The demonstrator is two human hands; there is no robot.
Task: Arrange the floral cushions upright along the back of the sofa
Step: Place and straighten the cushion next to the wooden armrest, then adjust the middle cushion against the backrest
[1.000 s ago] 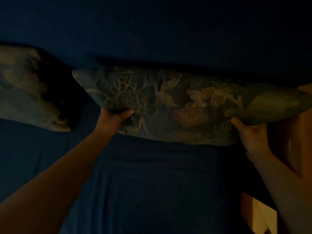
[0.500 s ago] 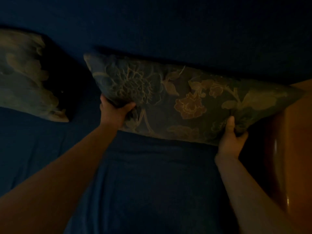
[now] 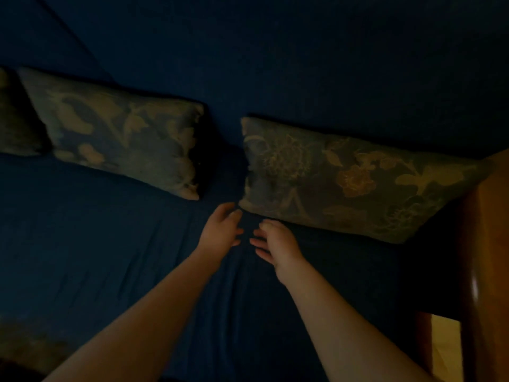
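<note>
The scene is dim. A floral cushion [image 3: 355, 177] stands upright against the dark blue sofa back [image 3: 303, 64] at the right, next to the wooden armrest. A second floral cushion [image 3: 118, 130] leans against the back to its left, with a gap between them. The edge of a third cushion [image 3: 16, 119] shows at the far left. My left hand [image 3: 221, 228] and my right hand [image 3: 275, 244] hover close together over the seat, just below the right cushion's lower left corner. Both hands hold nothing, with fingers apart.
The dark blue seat [image 3: 110, 244] stretches in front of the cushions. A polished wooden armrest [image 3: 487, 244] bounds the sofa on the right, with a strip of light floor [image 3: 446, 351] beside it. A dim patterned shape [image 3: 30, 346] lies at the lower left.
Both hands have let go of the right cushion, which now rests against the sofa back. The hands have drawn together in front of it, and the view has pulled back and shifted left.
</note>
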